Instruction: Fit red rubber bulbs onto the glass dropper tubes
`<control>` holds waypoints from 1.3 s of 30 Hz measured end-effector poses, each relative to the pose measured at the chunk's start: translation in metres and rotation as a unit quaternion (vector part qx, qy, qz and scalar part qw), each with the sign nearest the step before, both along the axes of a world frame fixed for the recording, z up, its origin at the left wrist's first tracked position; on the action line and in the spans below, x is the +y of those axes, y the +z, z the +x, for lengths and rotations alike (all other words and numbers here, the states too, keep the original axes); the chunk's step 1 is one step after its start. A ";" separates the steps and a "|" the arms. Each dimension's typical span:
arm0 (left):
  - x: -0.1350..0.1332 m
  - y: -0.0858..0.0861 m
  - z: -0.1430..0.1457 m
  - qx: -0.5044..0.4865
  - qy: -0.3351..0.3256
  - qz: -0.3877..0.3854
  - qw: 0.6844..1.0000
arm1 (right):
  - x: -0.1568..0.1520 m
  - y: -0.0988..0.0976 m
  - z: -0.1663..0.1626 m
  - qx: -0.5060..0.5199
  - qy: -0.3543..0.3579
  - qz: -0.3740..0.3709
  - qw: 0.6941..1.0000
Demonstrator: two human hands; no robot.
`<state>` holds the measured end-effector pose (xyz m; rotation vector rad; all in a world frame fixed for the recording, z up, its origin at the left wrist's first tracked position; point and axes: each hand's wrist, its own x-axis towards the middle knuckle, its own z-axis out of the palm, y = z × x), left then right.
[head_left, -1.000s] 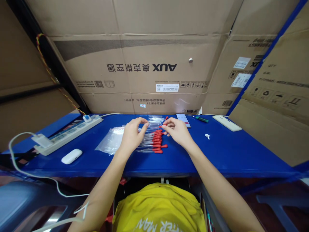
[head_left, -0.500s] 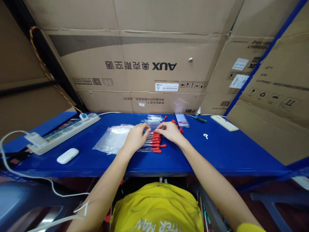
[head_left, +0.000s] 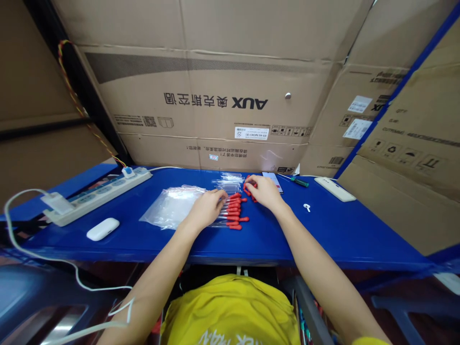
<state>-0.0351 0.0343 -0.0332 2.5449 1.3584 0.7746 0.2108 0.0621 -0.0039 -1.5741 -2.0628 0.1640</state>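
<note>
Several droppers (head_left: 234, 212), clear thin tubes capped with red rubber bulbs, lie side by side in a row on the blue table. My left hand (head_left: 209, 207) is over the tube ends of this row, its fingers curled and closed; whatever they grip is hidden. Behind the row is a bundle of bare clear tubes (head_left: 230, 182). To the right of that bundle, my right hand (head_left: 266, 192) reaches into a small pile of loose red rubber bulbs (head_left: 254, 197). Its thumb and index finger close on a bulb, partly covered by the hand.
Clear plastic bags (head_left: 168, 206) lie left of the droppers. A phone (head_left: 276, 180), a green-handled screwdriver (head_left: 299, 182), a white power bank-like block (head_left: 334, 189) and an earbud (head_left: 306, 207) are to the right. A power strip (head_left: 98, 195) and white earbud case (head_left: 103, 229) are at left.
My right hand has moved right, from beside my left hand at the row to the loose red bulbs. My left hand stays over the tubes. The view has shifted slightly.
</note>
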 end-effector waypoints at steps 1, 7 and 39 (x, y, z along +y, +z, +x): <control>0.000 0.000 0.000 -0.004 -0.003 0.001 1.000 | 0.004 0.003 -0.003 -0.029 0.020 -0.008 0.999; -0.004 0.004 0.002 0.004 0.001 0.012 1.000 | 0.030 0.016 -0.021 -0.204 0.114 -0.054 0.971; -0.006 0.010 0.004 -0.021 0.108 0.021 0.994 | 0.045 0.006 0.002 -0.048 0.152 -0.040 0.986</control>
